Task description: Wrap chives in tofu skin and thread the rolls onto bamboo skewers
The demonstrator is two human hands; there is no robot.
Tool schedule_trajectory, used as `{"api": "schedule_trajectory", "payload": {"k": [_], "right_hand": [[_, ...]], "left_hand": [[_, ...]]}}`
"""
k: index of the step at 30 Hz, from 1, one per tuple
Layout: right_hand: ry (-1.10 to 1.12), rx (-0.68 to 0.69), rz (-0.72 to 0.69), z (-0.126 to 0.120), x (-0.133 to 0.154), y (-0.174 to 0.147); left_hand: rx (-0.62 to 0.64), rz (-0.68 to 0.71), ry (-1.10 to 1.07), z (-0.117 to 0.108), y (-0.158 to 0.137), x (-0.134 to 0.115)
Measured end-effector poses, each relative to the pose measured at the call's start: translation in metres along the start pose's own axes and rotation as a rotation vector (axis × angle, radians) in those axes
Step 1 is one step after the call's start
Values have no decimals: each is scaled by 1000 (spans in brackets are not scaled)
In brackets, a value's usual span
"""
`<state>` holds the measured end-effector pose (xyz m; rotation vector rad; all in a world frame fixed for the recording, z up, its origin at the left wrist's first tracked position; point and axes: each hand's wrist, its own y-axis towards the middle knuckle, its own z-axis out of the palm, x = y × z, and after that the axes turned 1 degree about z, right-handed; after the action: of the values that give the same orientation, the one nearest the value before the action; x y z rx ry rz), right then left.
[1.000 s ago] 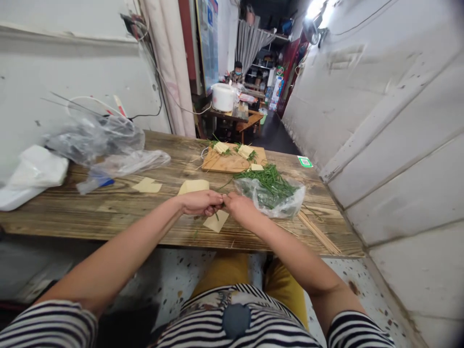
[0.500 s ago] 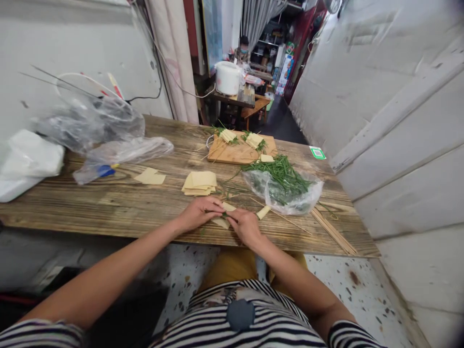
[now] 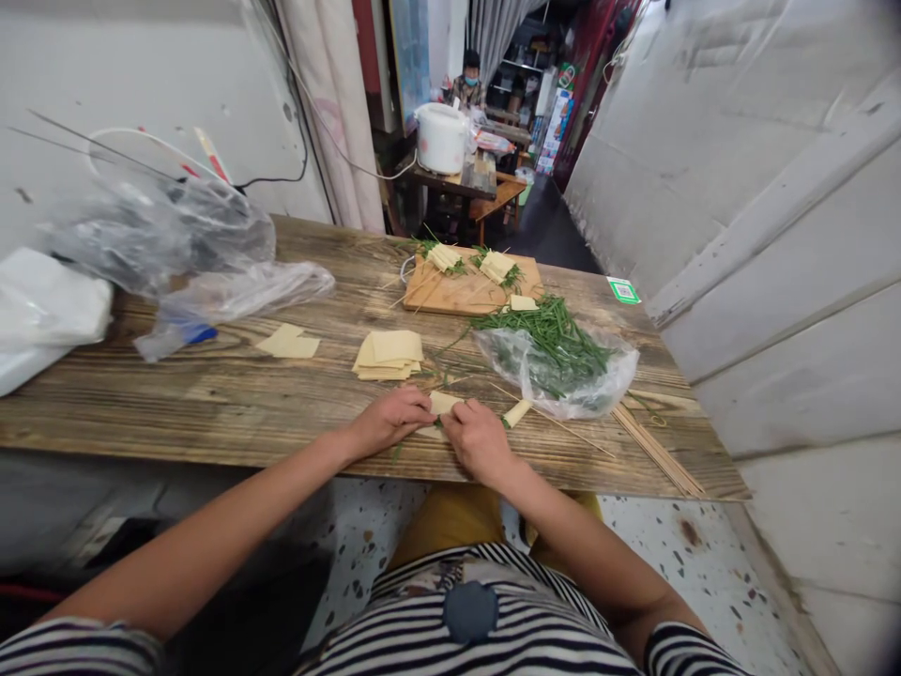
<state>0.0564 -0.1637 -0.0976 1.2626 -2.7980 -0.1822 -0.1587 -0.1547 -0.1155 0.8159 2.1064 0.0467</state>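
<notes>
A thin pale-yellow tofu sheet [image 3: 443, 402] lies at the table's near edge with a few green chives across it. My left hand [image 3: 389, 421] pinches at the left end of the chives and the sheet's edge. From the other side, my right hand [image 3: 480, 439] has its fingers closed on the same sheet and hides part of it. Just right of that hand rests a rolled tofu sheet [image 3: 517, 413] with green poking out. Behind my left hand sits a stack of tofu sheets [image 3: 389, 353]. The pile of chives [image 3: 553, 338] spreads over a clear plastic bag [image 3: 598, 390].
A cutting board [image 3: 450, 299] at the back carries two groups of skewered rolls [image 3: 497, 268]. Bamboo skewers [image 3: 658, 451] lie at right. Loose sheets [image 3: 290, 342], plastic bags [image 3: 239, 291] and a white bundle [image 3: 53, 300] occupy the left. A person [image 3: 469, 84] sits beyond a white cooker [image 3: 441, 138].
My fingers have shifted on the sheet, and both hands now curl more closely over the chives. The camera view has moved slightly; the other things on the table stay put.
</notes>
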Motion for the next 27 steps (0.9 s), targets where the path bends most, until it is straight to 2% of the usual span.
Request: {"api": "schedule_trajectory", "payload": {"k": [3,6,12,16,18,22,27], "right_hand": [[-50,-16,-69,-7,-3,0],[-50,8,-71,-10,-3,2],[101,76,43,-3,0,7],[234,13,112,2,0,7],[211,-26,114,4,2,5],[43,-62,25,5,7,-1],[-10,-63,-70,3,7,-3]], "left_hand": [[47,49,67,-1,1,-2],[92,91,159,-3,-1,-7],[165,232,371,-9,-9,-10],[160,314,473,-11,-8,-6],[150,340,519,-10,-7,-4],[162,330,594,-7,-6,0],[118,369,595,-6,-4,0]]}}
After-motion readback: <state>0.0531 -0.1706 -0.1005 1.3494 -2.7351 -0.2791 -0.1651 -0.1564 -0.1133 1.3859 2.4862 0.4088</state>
